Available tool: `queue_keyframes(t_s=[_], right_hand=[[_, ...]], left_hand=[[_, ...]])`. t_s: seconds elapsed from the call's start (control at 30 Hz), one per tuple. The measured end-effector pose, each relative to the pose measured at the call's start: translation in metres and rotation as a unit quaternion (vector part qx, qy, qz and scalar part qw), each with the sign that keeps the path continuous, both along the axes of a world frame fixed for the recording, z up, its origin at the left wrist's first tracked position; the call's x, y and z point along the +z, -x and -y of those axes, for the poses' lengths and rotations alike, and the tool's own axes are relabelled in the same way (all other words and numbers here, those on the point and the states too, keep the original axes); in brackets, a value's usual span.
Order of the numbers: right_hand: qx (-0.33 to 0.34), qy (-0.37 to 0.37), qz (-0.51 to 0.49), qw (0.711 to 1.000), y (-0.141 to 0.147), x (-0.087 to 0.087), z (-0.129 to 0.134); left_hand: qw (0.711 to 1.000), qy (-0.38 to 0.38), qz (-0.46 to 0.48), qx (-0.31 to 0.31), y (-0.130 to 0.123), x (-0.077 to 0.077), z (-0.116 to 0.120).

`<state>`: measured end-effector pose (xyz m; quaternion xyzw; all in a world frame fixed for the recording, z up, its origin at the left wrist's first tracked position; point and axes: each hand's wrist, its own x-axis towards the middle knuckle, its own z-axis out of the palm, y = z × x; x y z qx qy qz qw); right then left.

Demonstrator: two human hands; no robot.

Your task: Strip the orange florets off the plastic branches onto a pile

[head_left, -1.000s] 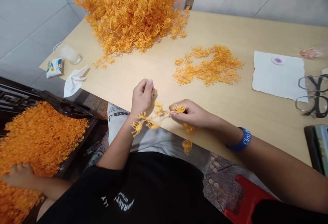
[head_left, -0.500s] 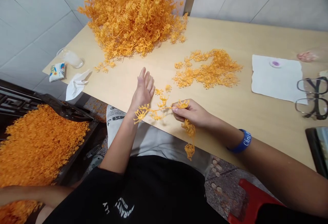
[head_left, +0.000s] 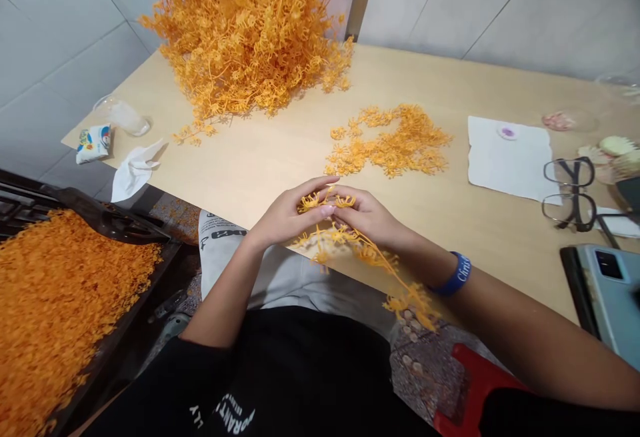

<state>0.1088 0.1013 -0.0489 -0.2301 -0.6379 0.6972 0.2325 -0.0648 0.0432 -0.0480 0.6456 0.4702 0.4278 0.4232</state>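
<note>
So on a pale wood-look tabletop (head_left: 240, 164) there's a massive mound of orange flower sprigs (head_left: 245, 37) at the back, plus a smaller flat heap (head_left: 395, 147) closer in, and the loose orange sprig (head_left: 370, 254) is up at the front edge with its tail dangling past it. Right hand (head_left: 373, 217) is pinching it, left hand (head_left: 285, 217) is curled around the flower heads, can't tell if it's actually gripping. I'd go firm but light with the pinch and let fingertips do the fiddly stuff, since those skinny petals probably snag easily.
</note>
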Motion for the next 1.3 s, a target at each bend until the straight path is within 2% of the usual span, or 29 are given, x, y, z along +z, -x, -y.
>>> queue_keyframes(t_s=[0.17, 0.43, 0.63, 0.8, 1.0, 1.07, 1.13, 1.2, 1.3], right_hand=[[-0.021, 0.008, -0.079, 0.997, 0.001, -0.008, -0.001], [0.009, 0.052, -0.034, 0.998, -0.002, -0.011, -0.002], [0.041, 0.052, -0.011, 0.998, -0.002, -0.005, -0.001], [0.088, 0.029, -0.048, 0.995, -0.002, -0.006, 0.001], [0.126, 0.052, -0.080, 0.988, 0.002, -0.009, 0.004], [0.135, 0.040, -0.076, 0.987, 0.002, -0.007, 0.002], [0.143, -0.002, -0.061, 0.988, 0.000, 0.000, 0.000], [0.206, -0.056, -0.031, 0.976, -0.004, 0.011, 0.001], [0.376, -0.080, -0.004, 0.923, -0.009, 0.030, 0.009]], left_hand=[[1.000, 0.010, 0.001, 0.028, -0.004, -0.003, -0.001], [0.985, 0.024, 0.081, 0.148, -0.001, 0.000, -0.003], [0.982, 0.030, 0.101, 0.155, -0.001, 0.000, -0.004], [0.969, 0.026, 0.121, 0.215, -0.008, 0.001, -0.004], [0.956, 0.029, 0.163, 0.243, -0.009, -0.003, -0.007], [0.953, 0.029, 0.168, 0.249, -0.008, -0.005, -0.008], [0.951, 0.033, 0.181, 0.248, -0.006, -0.007, -0.010], [0.940, 0.039, 0.215, 0.261, -0.004, -0.007, -0.013], [0.919, 0.055, 0.266, 0.287, -0.001, -0.005, -0.017]])
